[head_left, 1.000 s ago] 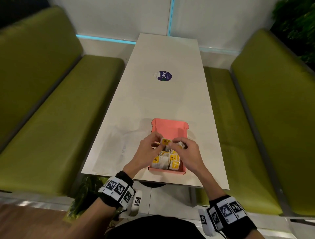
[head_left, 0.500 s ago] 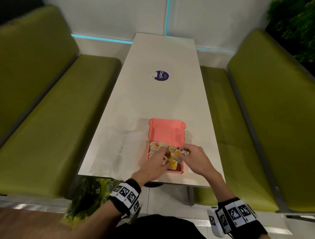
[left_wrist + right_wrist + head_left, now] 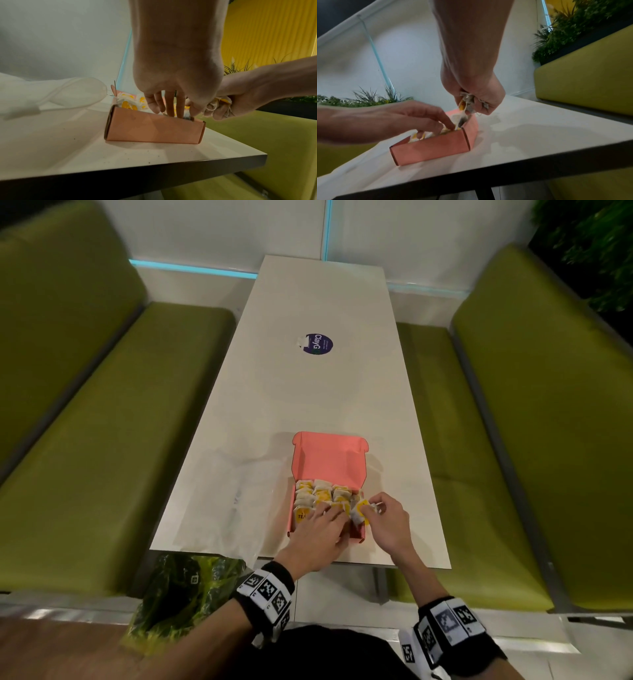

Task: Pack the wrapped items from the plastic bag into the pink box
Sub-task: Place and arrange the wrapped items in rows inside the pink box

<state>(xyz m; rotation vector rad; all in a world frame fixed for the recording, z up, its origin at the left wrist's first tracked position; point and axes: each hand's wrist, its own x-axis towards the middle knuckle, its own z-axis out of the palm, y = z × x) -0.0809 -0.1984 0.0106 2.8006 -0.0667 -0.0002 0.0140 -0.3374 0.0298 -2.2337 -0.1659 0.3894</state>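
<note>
The pink box [image 3: 329,460] sits open near the table's front edge, lid standing at its far side. Rows of white wrapped items with yellow labels [image 3: 322,493] fill it. My left hand [image 3: 329,513] reaches into the near part of the box, its straight fingers [image 3: 173,108] pressing down on the items. My right hand [image 3: 380,515] hovers at the box's near right corner and grips a small bunch of wrapped items [image 3: 464,106], which hang down into that corner. The plastic bag [image 3: 233,501] lies flat and see-through, left of the box.
The white table [image 3: 322,392] carries a round purple sticker [image 3: 318,344] at its middle. Green benches [image 3: 102,422] run along both sides. A green-yellow bag [image 3: 185,594] sits below the table's near left edge. The box stands close to the table's front edge [image 3: 154,166].
Both hands have come down from above the middle of the box to its near right part. The left hand let go of the item and pushed into the box; the right still holds items.
</note>
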